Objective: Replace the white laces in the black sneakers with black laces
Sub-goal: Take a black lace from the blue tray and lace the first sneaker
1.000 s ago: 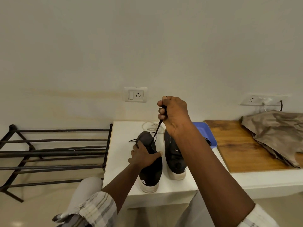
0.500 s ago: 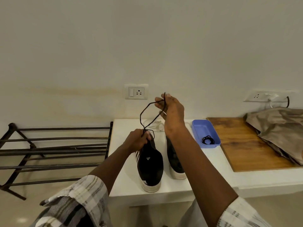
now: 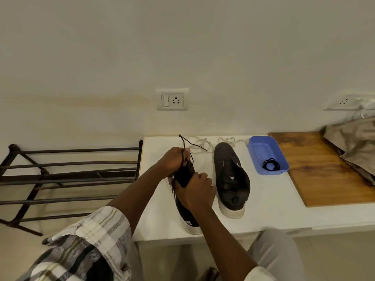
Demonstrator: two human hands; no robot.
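Two hands gripped the near sneaker (image 3: 187, 217) on the white surface (image 3: 269, 207): left hand (image 3: 175, 159) clenched on the black lace (image 3: 185, 143), right hand (image 3: 195, 192) clasping the shoe's middle.

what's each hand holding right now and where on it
Left hand pinches the thin black lace near the black sneaker's toe end; right hand grips that sneaker's middle.

left sneaker (image 3: 187, 214) mostly hidden, cloth (image 3: 353, 147) cropped
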